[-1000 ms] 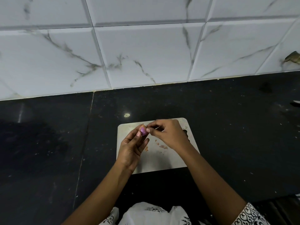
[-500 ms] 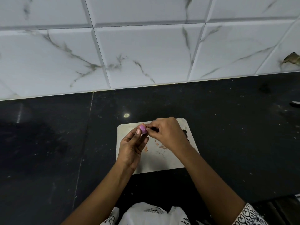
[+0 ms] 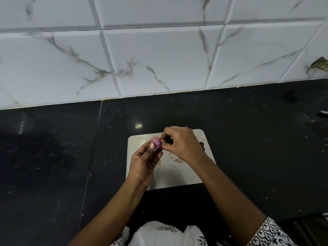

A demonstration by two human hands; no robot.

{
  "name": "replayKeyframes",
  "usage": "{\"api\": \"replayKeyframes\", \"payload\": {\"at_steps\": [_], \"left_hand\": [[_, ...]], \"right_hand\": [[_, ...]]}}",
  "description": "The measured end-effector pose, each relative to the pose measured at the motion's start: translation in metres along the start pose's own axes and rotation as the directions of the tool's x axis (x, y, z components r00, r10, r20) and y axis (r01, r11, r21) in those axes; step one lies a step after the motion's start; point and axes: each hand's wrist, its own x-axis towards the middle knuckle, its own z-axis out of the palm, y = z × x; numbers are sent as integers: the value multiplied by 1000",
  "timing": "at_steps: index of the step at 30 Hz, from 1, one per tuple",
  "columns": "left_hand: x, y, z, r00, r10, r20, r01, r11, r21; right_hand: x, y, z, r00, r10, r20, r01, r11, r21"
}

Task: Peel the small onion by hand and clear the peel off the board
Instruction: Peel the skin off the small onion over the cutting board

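Two hands peeling a small onion over the board, head view.

Head view: over the last second the right hand (image 3: 182, 144) has curled tighter and closed in, its fingertips now pinching at the right side of the small onion (image 3: 157, 143). This suggests another strip is about to come away, though no strip is visible. The left hand (image 3: 143, 162) grips the purple bulb between thumb and fingertips, above the far left part of the board (image 3: 177, 178). Peel scraps (image 3: 177, 160) lie on the board below, still to be cleared.
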Motion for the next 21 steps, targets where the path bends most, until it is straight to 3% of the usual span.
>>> {"api": "replayKeyframes", "payload": {"at_steps": [4, 7, 9, 15, 21], "left_hand": [[-1, 0, 1, 1000, 1, 12, -1, 1000, 8], [0, 3, 1, 1000, 4, 15, -3, 1000, -1], [1, 4, 2, 1000, 10, 11, -10, 1000, 0], [4, 3, 4, 999, 33, 23, -34, 999, 31], [4, 3, 2, 999, 47, 26, -49, 997, 64]], "right_hand": [[2, 10, 1, 995, 94, 24, -97, 979, 181], [0, 15, 4, 972, 234, 18, -223, 898, 379], [-3, 17, 5, 967, 254, 25, -241, 876, 418], [-7, 12, 5, 997, 65, -34, -57, 981, 186], [-6, 8, 4, 997, 31, -77, -30, 999, 18]]}}
